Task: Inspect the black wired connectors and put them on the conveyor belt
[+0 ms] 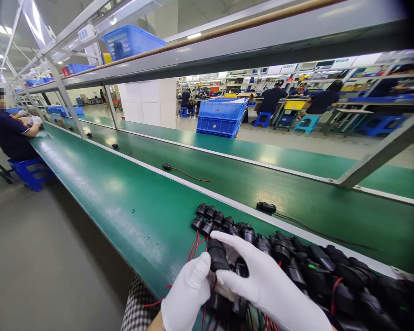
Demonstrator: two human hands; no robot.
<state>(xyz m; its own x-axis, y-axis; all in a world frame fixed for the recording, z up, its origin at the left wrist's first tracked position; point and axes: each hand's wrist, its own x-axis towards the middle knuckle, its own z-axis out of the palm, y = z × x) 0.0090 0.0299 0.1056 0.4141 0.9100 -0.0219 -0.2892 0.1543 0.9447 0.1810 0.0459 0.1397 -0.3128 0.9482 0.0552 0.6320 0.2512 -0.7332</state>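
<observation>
A black cylindrical part [217,255] is held over the near bench, its far end tilted up. My right hand [253,271], in a white glove, grips it between the thumb and bent fingers. From the left, my left hand [188,290], gloved too, has its thumb against the part's lower side with the fingers curled under; their tips are hidden. Thin red wires [194,246] run down beside the hands. Beyond and right of them lie many similar black parts [207,226], standing in rows at the left end and piled more loosely at the right.
On the darker green belt [141,151] lie single black parts with wires [266,207]. A white rail [152,172] divides it from the green bench [100,197]. Blue crates [221,118] stand behind. A slanted metal post [382,147] rises at right. A co-worker [8,126] sits far left.
</observation>
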